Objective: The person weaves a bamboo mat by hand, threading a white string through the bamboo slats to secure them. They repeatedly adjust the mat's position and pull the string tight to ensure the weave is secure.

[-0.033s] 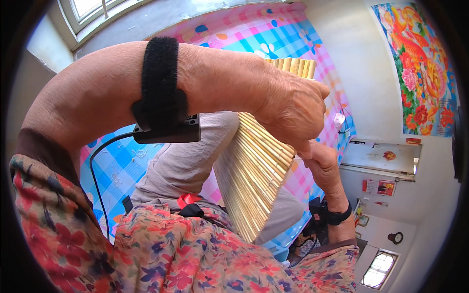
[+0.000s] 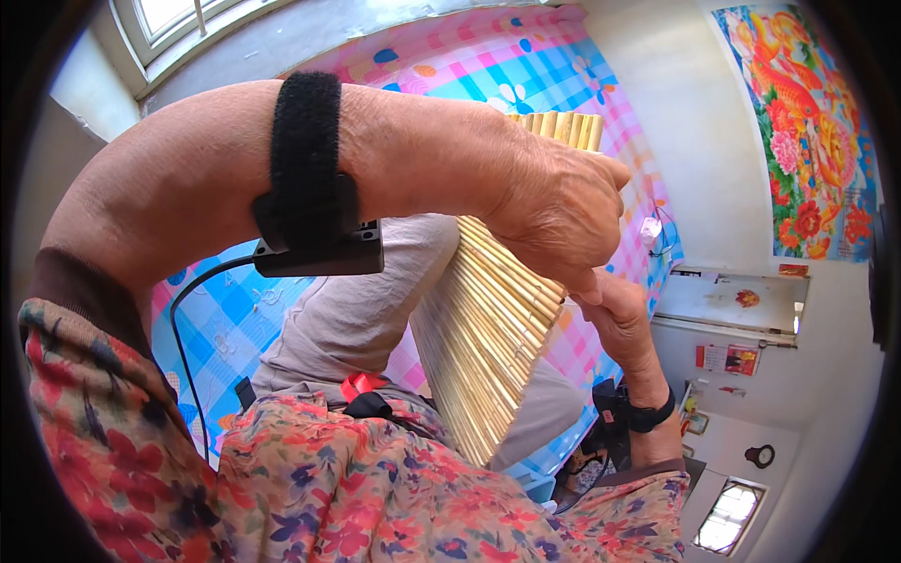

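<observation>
Left hand (image 2: 563, 208) curls over the stick mat (image 2: 497, 328), right hand (image 2: 618, 308) meeting it at the edge; whether either pinches cannot be told.

hands (image 2: 563, 211): grip partly hidden | slat mat (image 2: 497, 328): partly covered | upper-left window (image 2: 164, 14): cut off

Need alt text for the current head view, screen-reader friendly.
A person's left hand and right hand meet at the right edge of a mat of thin yellowish sticks, tilted over grey trousers. Around lies a pink-and-blue checked cloth; a colourful fish-and-flower poster hangs at right.
</observation>
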Motion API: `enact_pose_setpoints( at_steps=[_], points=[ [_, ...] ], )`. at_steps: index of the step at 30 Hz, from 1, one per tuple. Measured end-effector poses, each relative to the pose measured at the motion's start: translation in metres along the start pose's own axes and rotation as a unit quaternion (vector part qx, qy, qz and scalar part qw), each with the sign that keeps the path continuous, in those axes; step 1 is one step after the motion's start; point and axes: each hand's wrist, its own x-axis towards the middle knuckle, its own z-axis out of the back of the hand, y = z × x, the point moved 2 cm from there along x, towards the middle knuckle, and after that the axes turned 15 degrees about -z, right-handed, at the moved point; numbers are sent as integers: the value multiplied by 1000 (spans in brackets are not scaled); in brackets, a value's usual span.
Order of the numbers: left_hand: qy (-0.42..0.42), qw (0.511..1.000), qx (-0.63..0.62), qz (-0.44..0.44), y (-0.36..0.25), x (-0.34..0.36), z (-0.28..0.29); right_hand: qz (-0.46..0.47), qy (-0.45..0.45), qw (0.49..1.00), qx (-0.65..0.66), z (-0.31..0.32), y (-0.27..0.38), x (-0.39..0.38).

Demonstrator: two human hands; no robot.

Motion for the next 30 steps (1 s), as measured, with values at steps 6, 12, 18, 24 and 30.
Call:
enact_pose_setpoints(
  at_steps=[6, 12, 18, 24, 30],
  points=[
    [19, 1000, -4, 0, 1, -7, 1, 13, -10, 1000, -17, 0, 11, 5],
    [-10, 999, 43, -18, 4, -8, -3, 45, -8, 998, -49, 4, 22, 7],
    [-55, 995, 58, -55, -1, -18, -6, 64, -25, 996, -60, -5, 23, 8],
    [-10, 995, 94, -41, -10, -23, -4, 100, -58, 992, -55, -21, 23, 10],
    [28, 993, 108, -35, -14, -24, -2, 98, -77, 990, -62, -32, 22, 10]
  ],
)
